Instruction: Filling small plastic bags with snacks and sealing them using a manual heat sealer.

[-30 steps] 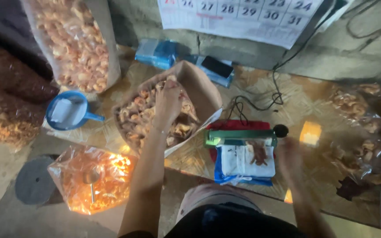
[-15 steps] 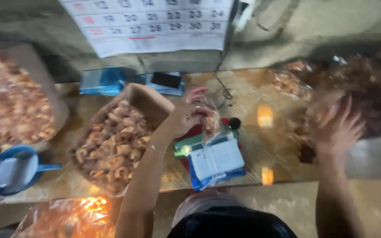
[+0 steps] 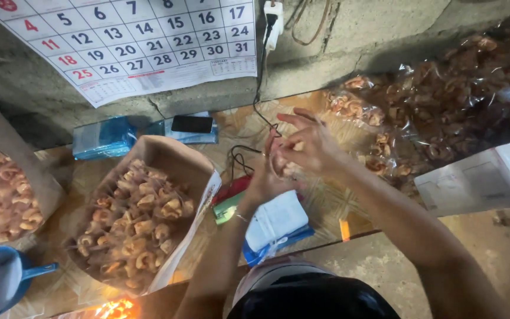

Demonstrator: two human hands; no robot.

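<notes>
Both my hands are up together in the middle of the frame, above the counter (image 3: 337,204). My left hand (image 3: 267,177) and right hand (image 3: 308,147) are closed around a small clear bag (image 3: 284,165) w/ a few snack pieces inside; fingers of right hand are partly spread on top, left hand pinches from below. The bag is mostly hidden by my fingers, so I cannot tell if its mouth is open or twisted shut.

Under my hands, at center, is a sealer machine (image 3: 275,227) w/ white top and blue base, a red and green part at its left. A black cable (image 3: 249,150) goes from there up to the plug (image 3: 273,15) on the wall, upper middle. At left of center is the big open bag of snacks (image 3: 137,218), leaning, its edge near the sealer. A phone (image 3: 191,124) lies on blue packs (image 3: 104,137) behind it. A blue scoop (image 3: 1,280) is in lower left corner. Filled packs (image 3: 373,127) are piled at upper right.

What may go wrong, I think: my grip is only by fingertips, so the small bag can slip and pieces fall on the counter. Also the cable is just beside my wrist; a careless move can catch it.
</notes>
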